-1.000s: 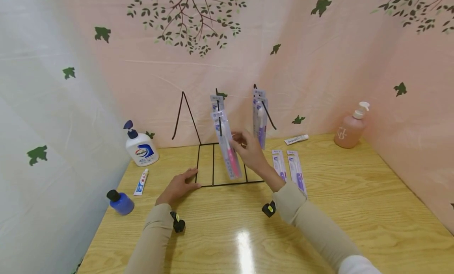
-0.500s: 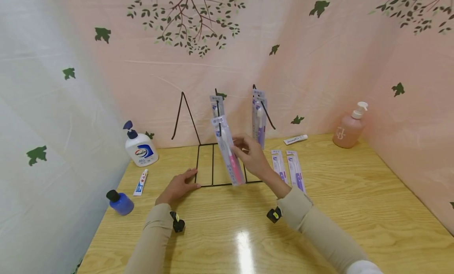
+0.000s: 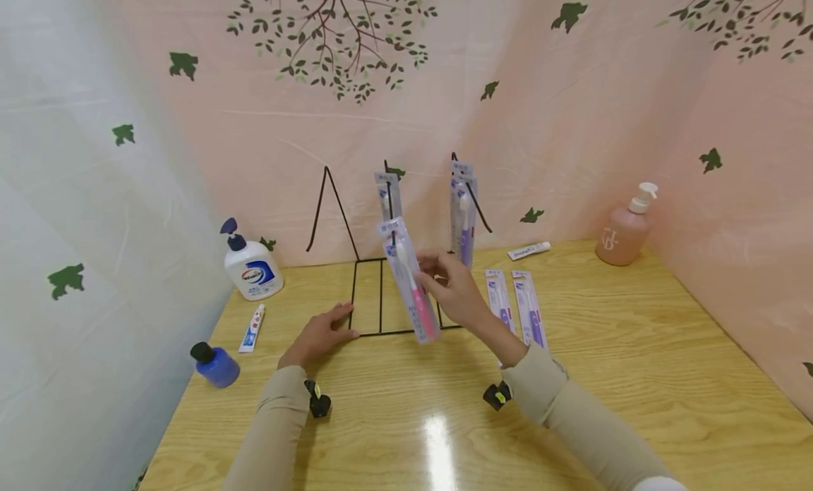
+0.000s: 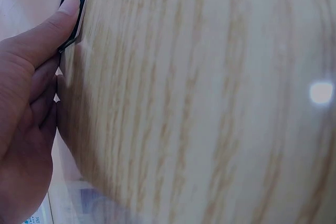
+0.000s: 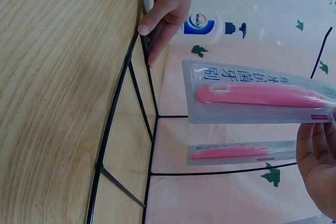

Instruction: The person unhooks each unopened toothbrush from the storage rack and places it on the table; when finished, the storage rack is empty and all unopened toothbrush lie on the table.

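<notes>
My right hand (image 3: 452,286) pinches the right edge of a packaged pink toothbrush (image 3: 413,286). The pack's top is at the front tip of the middle hook of a black wire rack (image 3: 381,300); whether the hook still passes through its hole, I cannot tell. Behind it hangs another pink toothbrush pack (image 5: 231,152), seen in the right wrist view. Purple toothbrush packs (image 3: 466,216) hang on the right hook, while the left hook (image 3: 315,212) is bare. My left hand (image 3: 320,334) rests at the rack's front left corner, thumb (image 4: 68,8) and fingers touching the wire.
Two purple toothbrush packs (image 3: 530,311) lie right of the rack, below a small white tube (image 3: 529,251). A pink pump bottle (image 3: 625,230) stands at the back right. On the left are a white pump bottle (image 3: 254,269), a toothpaste tube (image 3: 252,329) and a blue bottle (image 3: 217,366).
My right hand has drawn the pink toothbrush pack forward and down along the middle hook to its tip, away from the pack behind. The left hand has stayed in place.
</notes>
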Demonstrator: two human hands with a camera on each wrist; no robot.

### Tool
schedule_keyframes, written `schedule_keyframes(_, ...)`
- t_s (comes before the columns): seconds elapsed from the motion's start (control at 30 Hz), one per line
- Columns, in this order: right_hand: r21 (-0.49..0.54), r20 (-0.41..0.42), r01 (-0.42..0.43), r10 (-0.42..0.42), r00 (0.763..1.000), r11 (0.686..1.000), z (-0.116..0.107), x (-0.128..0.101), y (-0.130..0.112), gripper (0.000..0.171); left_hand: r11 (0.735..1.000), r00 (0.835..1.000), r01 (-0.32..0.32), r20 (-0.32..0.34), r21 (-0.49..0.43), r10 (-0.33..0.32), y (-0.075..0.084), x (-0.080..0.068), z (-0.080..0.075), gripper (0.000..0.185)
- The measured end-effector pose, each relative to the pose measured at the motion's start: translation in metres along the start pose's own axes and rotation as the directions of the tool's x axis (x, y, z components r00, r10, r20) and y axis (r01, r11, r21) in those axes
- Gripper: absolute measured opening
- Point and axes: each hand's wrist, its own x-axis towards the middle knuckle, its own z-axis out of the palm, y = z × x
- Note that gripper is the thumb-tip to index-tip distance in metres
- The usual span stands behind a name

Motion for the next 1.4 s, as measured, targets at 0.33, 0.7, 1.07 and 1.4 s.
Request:
schedule_keyframes(0.33, 0.001, 0.007, 0.023, -0.023, 1.0, 1.0, -0.002, -0.009, -0.006, 0.026, 1.0, 1.0, -0.002, -0.002, -0.005, 0.002, -0.002, 0.0, 0.001, 0.07)
schedule_keyframes(0.7, 0.005, 0.045, -0.021, 0.021, 0.999, 1.0, -0.003, -0.014, -0.023, 0.028, 1.0, 1.0, -0.012, -0.001, 0.009, 0.012, -0.004, 0.001, 0.001, 0.072)
schedule_keyframes(1.07, 0.0, 0.03, 0.034, -0.034, 0.999, 0.999, -0.003, -0.019, -0.012, 0.026, 1.0, 1.0, -0.013, -0.004, 0.028, 0.013, -0.003, 0.002, 0.001, 0.071)
schedule_keyframes(1.4, -0.008, 0.017, 0.023, -0.023, 1.0, 1.0, -0.007, -0.026, -0.017, 0.026, 1.0, 1.0, -0.013, -0.008, 0.02, 0.013, 0.0, 0.0, 0.001, 0.07)
